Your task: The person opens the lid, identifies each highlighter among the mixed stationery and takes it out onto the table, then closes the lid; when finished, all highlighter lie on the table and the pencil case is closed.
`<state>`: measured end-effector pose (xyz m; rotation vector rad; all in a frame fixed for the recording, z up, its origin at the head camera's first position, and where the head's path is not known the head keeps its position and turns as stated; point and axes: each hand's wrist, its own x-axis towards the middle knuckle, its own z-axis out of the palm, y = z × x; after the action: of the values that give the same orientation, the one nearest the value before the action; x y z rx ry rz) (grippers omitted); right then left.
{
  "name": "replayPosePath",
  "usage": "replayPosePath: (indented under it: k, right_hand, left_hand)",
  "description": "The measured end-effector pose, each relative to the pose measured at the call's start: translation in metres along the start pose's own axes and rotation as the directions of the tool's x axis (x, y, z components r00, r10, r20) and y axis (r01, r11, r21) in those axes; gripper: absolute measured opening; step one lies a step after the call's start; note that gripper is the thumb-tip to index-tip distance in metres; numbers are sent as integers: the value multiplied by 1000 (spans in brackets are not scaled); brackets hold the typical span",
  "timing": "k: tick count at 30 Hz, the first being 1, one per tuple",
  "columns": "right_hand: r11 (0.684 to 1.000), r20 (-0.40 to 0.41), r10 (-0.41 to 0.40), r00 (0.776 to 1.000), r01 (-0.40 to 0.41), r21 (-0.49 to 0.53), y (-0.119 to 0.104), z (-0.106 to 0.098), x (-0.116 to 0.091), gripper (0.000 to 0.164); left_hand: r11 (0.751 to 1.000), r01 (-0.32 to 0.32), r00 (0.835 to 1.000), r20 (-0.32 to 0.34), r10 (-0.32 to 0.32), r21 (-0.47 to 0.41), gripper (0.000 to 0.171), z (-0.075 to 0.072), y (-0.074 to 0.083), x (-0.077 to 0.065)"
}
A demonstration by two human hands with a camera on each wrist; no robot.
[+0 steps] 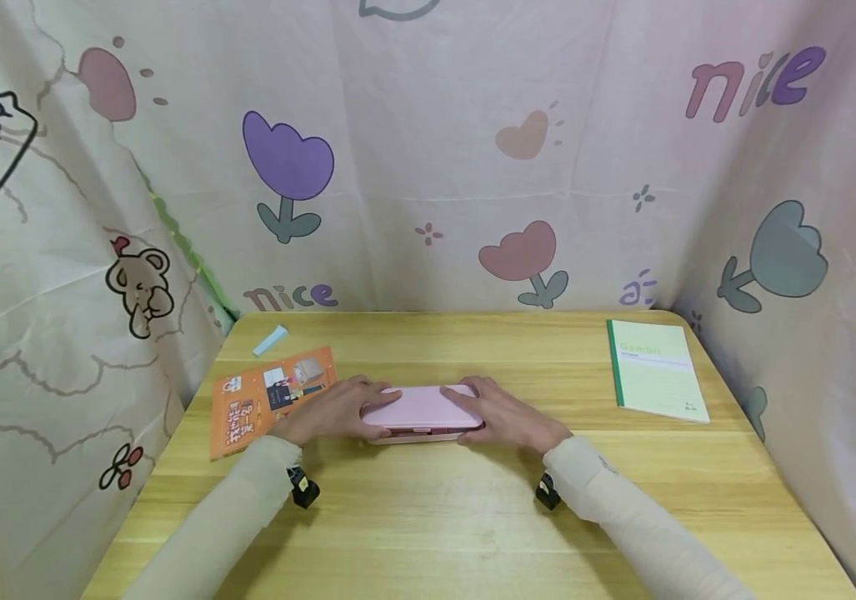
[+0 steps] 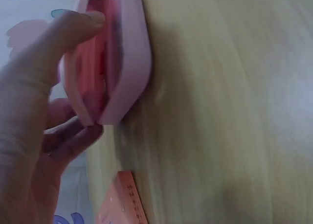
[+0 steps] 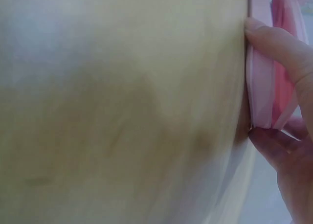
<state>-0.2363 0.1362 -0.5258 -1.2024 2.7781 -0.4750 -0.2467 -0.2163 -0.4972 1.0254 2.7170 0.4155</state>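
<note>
A pink pencil case point(image 1: 420, 406) lies at the middle of the wooden table, its lid slightly raised and a dark gap along the near side. My left hand point(image 1: 339, 408) grips its left end. In the left wrist view, the thumb lies at the lid's edge and the fingers curl round the end of the case point(image 2: 134, 53). At the other end, my right hand point(image 1: 512, 415) holds the case, index finger on top of the lid. The right wrist view has that thumb against the case's pale pink side point(image 3: 261, 87). Deeper pink shows inside; its contents are mostly hidden.
An orange booklet point(image 1: 247, 408) lies left of the case, partly behind my left hand. Beyond it is a small light-blue strip point(image 1: 271, 341). A pale green notebook point(image 1: 656, 371) with a dark green spine lies at the right. A printed curtain point(image 1: 428, 150) encloses the table's back and sides.
</note>
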Motion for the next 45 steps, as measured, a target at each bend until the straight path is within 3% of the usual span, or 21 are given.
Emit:
replayPosePath:
  k: [6, 9, 13, 16, 19, 23, 27, 30, 33, 35, 37, 39, 41, 43, 45]
  right_hand:
    - [991, 11, 51, 999, -52, 127, 1, -2, -1, 94]
    - [971, 6, 83, 997, -82, 226, 2, -3, -1, 96]
    - [946, -40, 115, 993, -98, 308, 5, -5, -6, 93]
    - [934, -118, 140, 983, -91, 346, 10, -8, -12, 83]
    - [902, -206, 160, 965, -58, 428, 14, -11, -18, 66]
    - [839, -298, 186, 936, 7, 544, 18, -11, -25, 46]
    - [854, -329, 169, 929, 29, 519, 19, -11, -28, 32]
    - [868, -309, 133, 942, 40, 494, 18, -11, -27, 39]
    - [850, -291, 137, 947, 38, 525, 16, -11, -22, 55]
    - [837, -288, 160, 944, 25, 547, 15, -11, -19, 61]
    - [821, -278, 190, 942, 3, 571, 14, -12, -16, 63]
    - [803, -260, 218, 941, -21, 596, 14, -12, -12, 64]
    - [781, -242, 239, 941, -38, 624, 15, -12, -9, 66]
    - [756, -229, 255, 939, -46, 653, 16, -13, -6, 67]
    - [734, -226, 265, 938, -44, 677, 17, -13, -4, 67]
  left_hand:
    - [997, -1, 1000, 12, 2, -76, 75, -6, -1, 1]
    - [990, 35, 999, 24, -32, -139, 76, -8, -1, 0]
    - [959, 110, 994, 37, -104, -262, 74, -8, -4, -2]
    - [919, 147, 988, 14, -153, -367, 66, -7, -7, -3]
    - [888, 158, 982, -29, -188, -433, 59, -8, -10, -3]
    - [873, 179, 970, -67, -234, -454, 53, -10, -10, -2]
    - [839, 207, 956, -78, -283, -503, 52, -10, -10, -1]
    - [827, 213, 950, -88, -300, -521, 58, -10, -9, 0]
    - [824, 176, 944, -144, -296, -538, 63, -10, -9, -2]
    - [816, 143, 929, -208, -306, -560, 65, -10, -10, -5]
    - [808, 107, 901, -287, -325, -580, 64, -8, -11, -11]
    - [818, 77, 871, -360, -333, -570, 58, -6, -12, -17]
    - [852, 51, 861, -409, -301, -521, 51, -3, -12, -22]
    - [898, 26, 878, -419, -230, -439, 48, 0, -11, -24]
    - [933, 10, 910, -384, -158, -360, 51, 3, -10, -24]
